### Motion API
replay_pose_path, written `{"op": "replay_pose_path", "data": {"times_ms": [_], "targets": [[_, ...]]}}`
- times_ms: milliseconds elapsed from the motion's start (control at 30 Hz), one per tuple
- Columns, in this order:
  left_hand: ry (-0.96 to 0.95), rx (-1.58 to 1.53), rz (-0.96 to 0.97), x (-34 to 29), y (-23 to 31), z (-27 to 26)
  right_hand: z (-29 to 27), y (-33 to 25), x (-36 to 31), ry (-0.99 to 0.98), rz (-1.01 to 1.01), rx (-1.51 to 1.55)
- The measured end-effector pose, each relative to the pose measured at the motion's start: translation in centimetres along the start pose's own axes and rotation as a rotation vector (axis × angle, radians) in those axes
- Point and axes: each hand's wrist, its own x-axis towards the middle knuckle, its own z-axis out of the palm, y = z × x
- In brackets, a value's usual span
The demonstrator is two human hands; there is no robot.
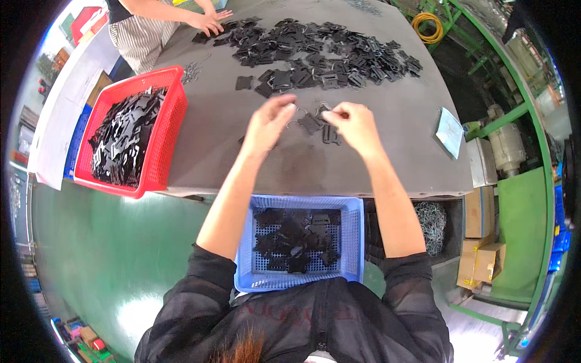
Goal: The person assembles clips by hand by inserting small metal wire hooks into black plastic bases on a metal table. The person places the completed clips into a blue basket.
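Over the grey table, my left hand (pixel 270 126) is raised with its fingers stretched and a little blurred; I see nothing in it. My right hand (pixel 356 126) is closed in a pinch at a small black plastic piece (pixel 322 111), partly covered by the fingertips. Between the hands lies a flat black plastic piece (pixel 310 124), with thin wire hooks close by. Just below my right fingertips is a slotted black plastic buckle (pixel 331 135). Ahead of both hands spreads a large pile of black plastic pieces (pixel 321 51) mixed with metal hooks.
A blue basket (pixel 358 242) with black pieces stands against me below the table edge. On the left is a red basket (pixel 175 121) full of black pieces. Across the table, another person's hand (pixel 209 23) touches the pile. A light-blue packet (pixel 449 133) lies right; a bin of metal hooks (pixel 431 224) sits below.
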Motion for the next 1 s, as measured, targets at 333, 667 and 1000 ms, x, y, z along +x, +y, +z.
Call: {"op": "replay_pose_path", "data": {"times_ms": [333, 667, 1000], "targets": [[0.077, 0.97, 0.144, -2.4, -2.5, -7.0, -4.1, 3.2, -0.7, -0.51, 0.302, -0.676], [-0.023, 1.149, 0.545, 1.8, 3.4, -2.3, -0.3, 3.4, 0.2, -0.092, 0.035, -0.547], [-0.567, 1.25, -0.364, 8.8, 5.7, -1.9, 6.5, 1.4, 3.0, -0.181, 0.145, -0.432]]}}
